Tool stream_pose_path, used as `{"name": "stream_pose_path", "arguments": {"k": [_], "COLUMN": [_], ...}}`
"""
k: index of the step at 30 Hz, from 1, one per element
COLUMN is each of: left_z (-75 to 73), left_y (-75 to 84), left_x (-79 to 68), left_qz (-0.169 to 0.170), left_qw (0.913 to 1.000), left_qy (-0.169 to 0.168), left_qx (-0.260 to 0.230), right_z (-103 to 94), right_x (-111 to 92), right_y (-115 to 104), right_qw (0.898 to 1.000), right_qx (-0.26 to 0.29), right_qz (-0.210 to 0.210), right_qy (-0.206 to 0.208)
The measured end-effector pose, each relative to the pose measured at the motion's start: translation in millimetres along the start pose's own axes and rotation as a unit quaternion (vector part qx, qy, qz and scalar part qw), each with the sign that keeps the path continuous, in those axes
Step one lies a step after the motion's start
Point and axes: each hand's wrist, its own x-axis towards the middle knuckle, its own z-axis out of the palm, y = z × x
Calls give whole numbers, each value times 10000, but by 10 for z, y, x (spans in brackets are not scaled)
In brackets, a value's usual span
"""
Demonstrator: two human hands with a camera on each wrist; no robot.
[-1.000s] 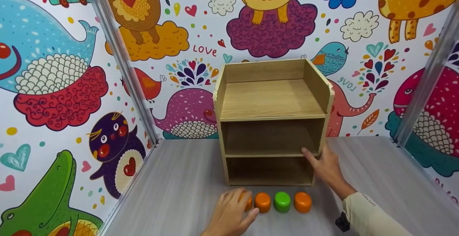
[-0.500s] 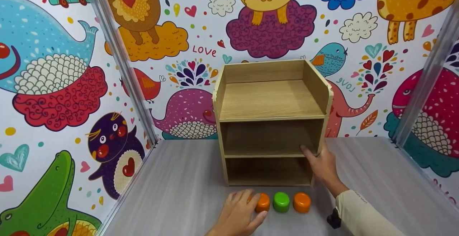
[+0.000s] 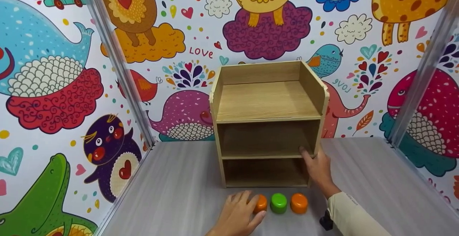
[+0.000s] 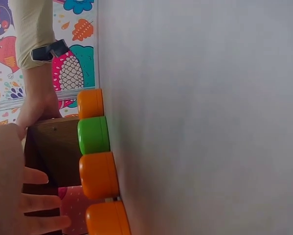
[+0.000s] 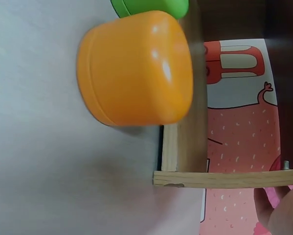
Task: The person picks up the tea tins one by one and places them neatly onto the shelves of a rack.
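Observation:
A small wooden shelf unit (image 3: pixel 269 99) stands on the grey table. My right hand (image 3: pixel 320 168) grips its right side panel, the thumb on the middle board's front edge and the fingers outside the panel. Before the unit runs a row of rounded, cap-like pieces: an orange piece (image 3: pixel 299 203) at the right end, a green piece (image 3: pixel 278 203), then another orange piece (image 3: pixel 261 203). My left hand (image 3: pixel 235 214) hovers with spread fingers over the row's left end, partly hiding a further orange piece (image 4: pixel 107 219). In the left wrist view, those fingers look fairly straight and hold nothing.
Walls with cartoon animals close in the table (image 3: pixel 172 178) at the back and sides. Metal corner posts (image 3: pixel 122 60) stand at left and right. The unit has a top tray and two open compartments below, with a wall visible through the lower back.
My left hand has moved slightly right along the row, over the leftmost orange piece and towards the second. My right hand keeps its grip on the shelf unit. The head view has shifted slightly.

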Motion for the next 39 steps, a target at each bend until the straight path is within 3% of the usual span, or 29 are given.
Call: {"name": "stream_pose_path", "arguments": {"k": [7,13,22,29,39], "left_z": [32,61,81,56,-22], "left_y": [-2,3,2,12,-69], "left_x": [-61,-83,-105,-85,58], "left_qz": [110,195,153,58,-418], "left_qw": [9991,9985,9996,9997,9969], "left_qy": [315,385,53,-115,-658], "left_qx": [253,342,250,197,-133], "right_z": [66,131,229,192,137], "right_x": [-36,-66,-114,-113,-27], "right_y": [26,62,82,118,107], "right_qw": [9998,9992,9953,9959,9955], "right_qx": [187,279,690,754,622], "right_qz": [20,-4,-4,-113,97], "right_qy": [-32,281,687,497,713]}}
